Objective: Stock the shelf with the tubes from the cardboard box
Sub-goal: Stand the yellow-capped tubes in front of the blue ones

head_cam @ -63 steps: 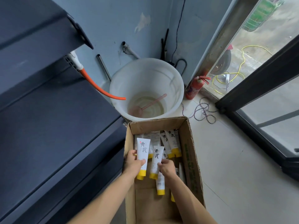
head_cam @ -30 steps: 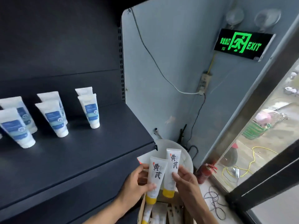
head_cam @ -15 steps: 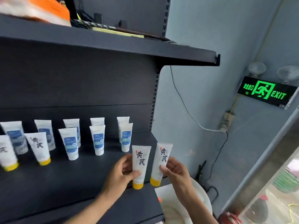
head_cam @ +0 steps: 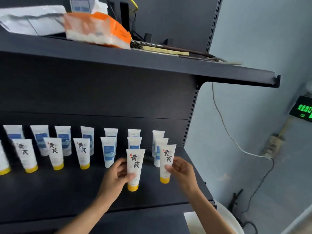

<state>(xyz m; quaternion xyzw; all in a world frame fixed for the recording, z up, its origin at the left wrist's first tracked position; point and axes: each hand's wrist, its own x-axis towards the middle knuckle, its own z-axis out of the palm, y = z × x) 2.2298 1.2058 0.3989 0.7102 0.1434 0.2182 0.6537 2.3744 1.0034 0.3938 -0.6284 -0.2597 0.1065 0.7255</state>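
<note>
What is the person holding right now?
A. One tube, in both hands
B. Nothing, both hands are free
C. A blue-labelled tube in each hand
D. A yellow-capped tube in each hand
D: the left hand grips one yellow-capped tube and the right hand pinches another tube, both cap-down over the shelf.

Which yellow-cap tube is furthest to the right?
The yellow-cap tube pinched in the right hand, out by the shelf's right end. The left hand holds another beside it, and the rest stand further left.
</note>
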